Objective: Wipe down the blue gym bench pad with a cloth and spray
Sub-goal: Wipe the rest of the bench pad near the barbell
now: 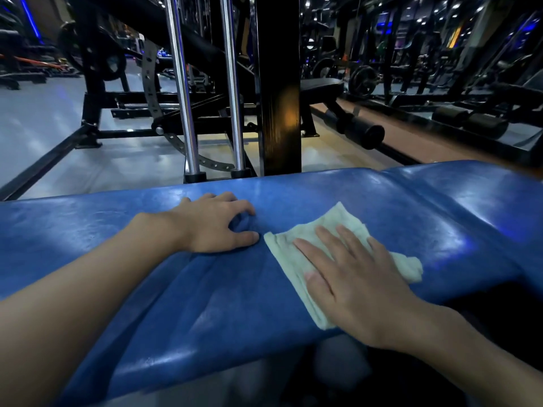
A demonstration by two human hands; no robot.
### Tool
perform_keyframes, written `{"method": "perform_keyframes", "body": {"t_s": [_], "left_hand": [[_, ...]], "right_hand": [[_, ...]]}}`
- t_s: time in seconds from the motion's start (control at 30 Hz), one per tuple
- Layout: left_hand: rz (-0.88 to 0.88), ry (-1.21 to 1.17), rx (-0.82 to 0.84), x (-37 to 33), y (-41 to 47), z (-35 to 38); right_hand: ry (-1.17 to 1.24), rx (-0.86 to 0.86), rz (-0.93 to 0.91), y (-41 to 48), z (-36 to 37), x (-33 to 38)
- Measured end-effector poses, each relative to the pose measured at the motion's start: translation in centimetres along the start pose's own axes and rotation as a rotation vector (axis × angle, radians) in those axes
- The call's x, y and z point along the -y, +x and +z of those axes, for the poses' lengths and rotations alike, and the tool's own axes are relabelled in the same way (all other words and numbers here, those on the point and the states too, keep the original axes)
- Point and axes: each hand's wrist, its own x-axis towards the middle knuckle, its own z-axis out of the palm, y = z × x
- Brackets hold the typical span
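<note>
The blue bench pad (205,289) stretches across the lower half of the head view, its vinyl creased and shiny. A pale green cloth (296,251) lies flat on the pad right of centre. My right hand (352,277) presses down on the cloth with straight, spread fingers. My left hand (214,224) rests on the bare pad just left of the cloth, its fingers bent and digging into the vinyl, which wrinkles under them. No spray bottle is in view.
Just behind the pad stand two chrome guide rods (182,92) and a black upright post (279,92). Black machines, a roller pad (361,130) and weight plates (363,80) fill the background on a grey and orange floor.
</note>
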Motion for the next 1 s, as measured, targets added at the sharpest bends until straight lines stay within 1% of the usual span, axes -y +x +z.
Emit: {"method": "perform_keyframes", "body": {"t_s": [0.1, 0.2, 0.3, 0.37, 0.5, 0.63, 0.8, 0.9, 1.0], "left_hand": [[0.005, -0.031, -0.013, 0.2, -0.3, 0.2], [-0.024, -0.029, -0.047, 1.1, -0.6, 0.2], [-0.069, -0.023, -0.009, 1.9, -1.0, 0.1], [-0.07, 0.0, 0.013, 2.1, -1.2, 0.3], [-0.054, 0.015, -0.019, 2.0, -1.2, 0.6], [-0.045, 0.026, -0.013, 2.1, -1.0, 0.6], [-0.036, -0.004, 0.0, 2.3, -1.0, 0.4], [-0.04, -0.007, 0.005, 2.2, -1.1, 0.3], [-0.049, -0.008, 0.012, 2.0, -1.3, 0.3]], "right_hand": [[0.004, 0.029, 0.014, 0.5, -0.1, 0.2], [0.042, 0.019, 0.035, 3.1, -0.1, 0.1], [0.092, 0.083, 0.066, 7.7, 0.0, -0.2], [0.085, 0.081, 0.063, 11.4, 0.4, -0.3], [0.069, 0.086, 0.104, 18.5, 0.5, -0.1], [0.083, 0.088, 0.121, 22.6, 0.0, 0.5], [0.082, 0.073, 0.114, 22.0, 0.3, 0.5], [0.075, 0.067, 0.099, 18.9, 0.7, 0.5], [0.067, 0.067, 0.051, 14.0, 0.6, 0.7]]}}
